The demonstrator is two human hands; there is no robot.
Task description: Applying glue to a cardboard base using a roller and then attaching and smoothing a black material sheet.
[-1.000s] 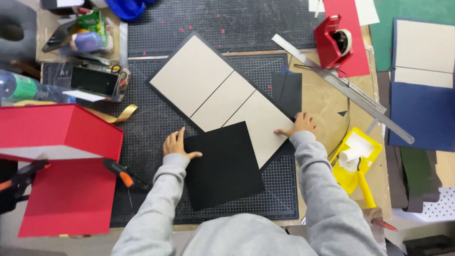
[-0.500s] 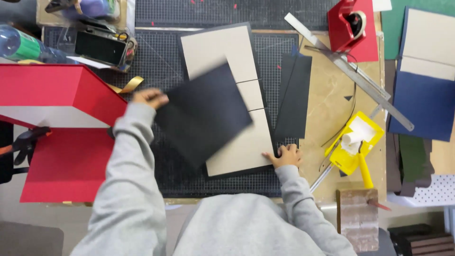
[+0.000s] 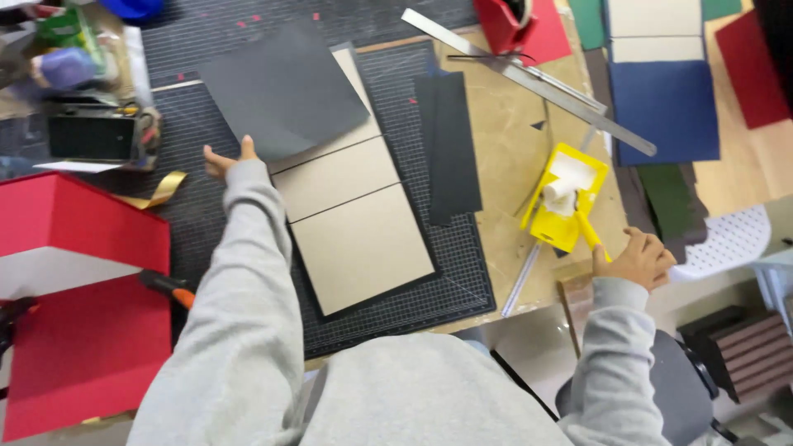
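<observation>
My left hand (image 3: 225, 158) holds the near edge of a black paper sheet (image 3: 285, 87), lifted over the far end of a beige three-panel board (image 3: 351, 223). That board lies on a dark backing on the black cutting mat (image 3: 467, 272). My right hand (image 3: 636, 258) grips the yellow handle of a small paint roller (image 3: 578, 211). The roller's white head rests in a yellow tray (image 3: 566, 198) to the right of the mat. A narrow black strip (image 3: 450, 144) lies along the board's right side.
A long metal ruler (image 3: 529, 78) runs diagonally at the top right. A blue cover with beige panels (image 3: 661, 91) lies at the right. Red boxes (image 3: 78, 223) and red card (image 3: 83, 355) fill the left. An orange-handled knife (image 3: 169, 289) lies by my left sleeve.
My left hand has carried the black sheet off the board, up and away to the far left. My right hand left the board's corner and took the roller handle at the right.
</observation>
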